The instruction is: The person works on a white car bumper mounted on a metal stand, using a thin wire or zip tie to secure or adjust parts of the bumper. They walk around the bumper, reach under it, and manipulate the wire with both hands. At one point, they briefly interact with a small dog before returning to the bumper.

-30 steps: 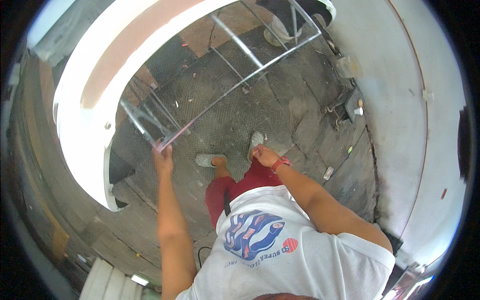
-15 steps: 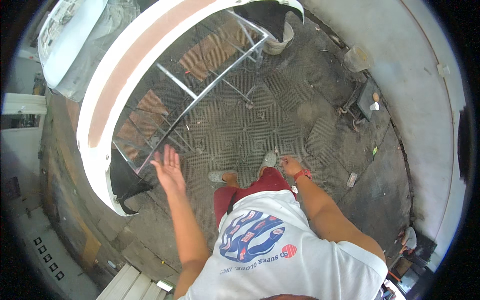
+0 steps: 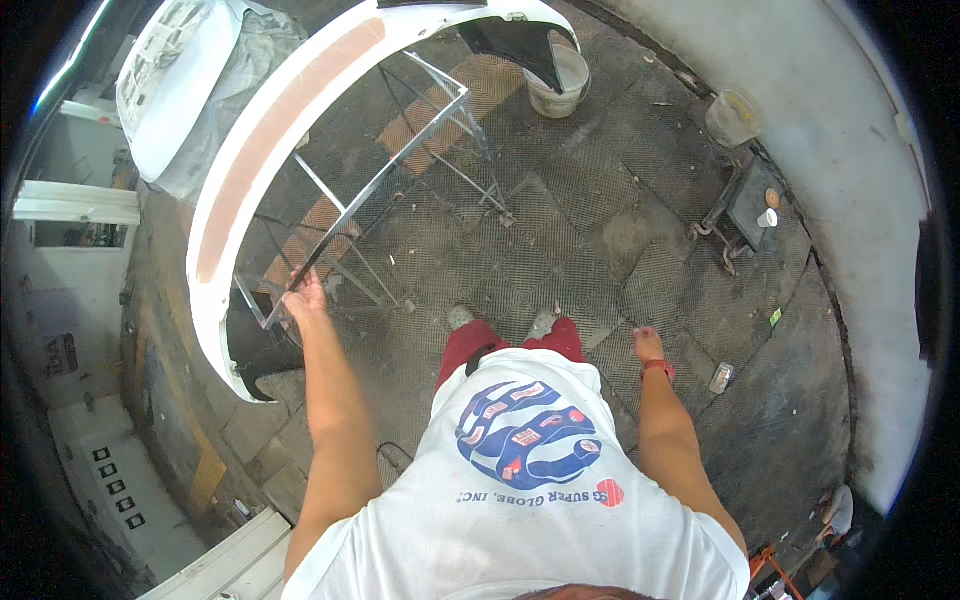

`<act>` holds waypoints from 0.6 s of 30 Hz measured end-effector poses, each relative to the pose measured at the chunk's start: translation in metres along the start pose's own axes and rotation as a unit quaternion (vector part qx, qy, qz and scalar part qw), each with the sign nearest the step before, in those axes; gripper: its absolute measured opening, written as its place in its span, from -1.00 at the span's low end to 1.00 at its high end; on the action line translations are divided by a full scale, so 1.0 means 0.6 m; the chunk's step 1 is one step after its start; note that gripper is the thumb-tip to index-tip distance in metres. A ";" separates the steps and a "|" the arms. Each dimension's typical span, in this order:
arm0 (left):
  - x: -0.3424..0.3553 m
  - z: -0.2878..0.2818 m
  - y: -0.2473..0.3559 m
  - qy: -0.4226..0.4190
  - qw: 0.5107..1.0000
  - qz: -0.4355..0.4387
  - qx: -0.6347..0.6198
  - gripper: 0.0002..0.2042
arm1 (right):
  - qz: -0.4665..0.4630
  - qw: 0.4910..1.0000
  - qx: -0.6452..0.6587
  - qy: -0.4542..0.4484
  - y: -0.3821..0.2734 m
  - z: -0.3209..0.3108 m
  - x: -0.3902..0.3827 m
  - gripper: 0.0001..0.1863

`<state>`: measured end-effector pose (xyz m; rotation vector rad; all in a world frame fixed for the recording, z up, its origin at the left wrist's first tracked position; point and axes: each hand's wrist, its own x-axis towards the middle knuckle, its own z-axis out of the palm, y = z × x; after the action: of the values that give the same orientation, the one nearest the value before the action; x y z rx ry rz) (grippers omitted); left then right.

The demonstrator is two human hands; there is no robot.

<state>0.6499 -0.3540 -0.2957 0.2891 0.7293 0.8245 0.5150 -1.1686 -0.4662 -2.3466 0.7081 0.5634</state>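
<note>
Metal stand (image 3: 400, 170) gripped, L hand (image 3: 305, 297).

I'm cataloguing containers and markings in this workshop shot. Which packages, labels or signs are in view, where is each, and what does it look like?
Bucket: top, under the white bumper's end; round, off-white.
Plastic tub: upper right by the wall; translucent, yellowish.
Small cup: right, on a dark stand; white.
Can: floor right of the right hand; silvery.
Wall sign: far left; small, dark, too blurred to detail.
Shirt print: on the person's chest; blue and red.
</note>
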 end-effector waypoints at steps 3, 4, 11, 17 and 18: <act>0.016 0.007 0.009 -0.042 0.998 -0.038 0.036 -0.78 | 0.007 1.000 0.006 0.005 0.035 -0.007 -0.016 -0.53; 0.020 0.005 0.010 -0.039 0.998 -0.021 0.051 -0.80 | 0.021 1.000 0.018 0.001 0.044 -0.010 -0.022 -0.53; 0.052 0.007 0.076 -0.001 0.997 -0.068 0.030 -0.77 | 0.042 0.998 -0.012 -0.043 0.073 -0.024 -0.044 -0.56; 0.026 0.003 0.069 0.034 0.997 -0.001 0.068 -0.74 | -0.051 0.996 -0.065 -0.033 0.088 -0.010 0.012 -0.53; 0.013 0.006 0.063 0.024 0.997 -0.009 0.069 -0.72 | -0.071 0.993 -0.096 -0.015 0.050 -0.018 0.005 -0.52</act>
<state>0.6343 -0.3232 -0.2779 0.3866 0.8337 0.7678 0.5014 -1.1964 -0.4730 -2.5358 0.4860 0.6254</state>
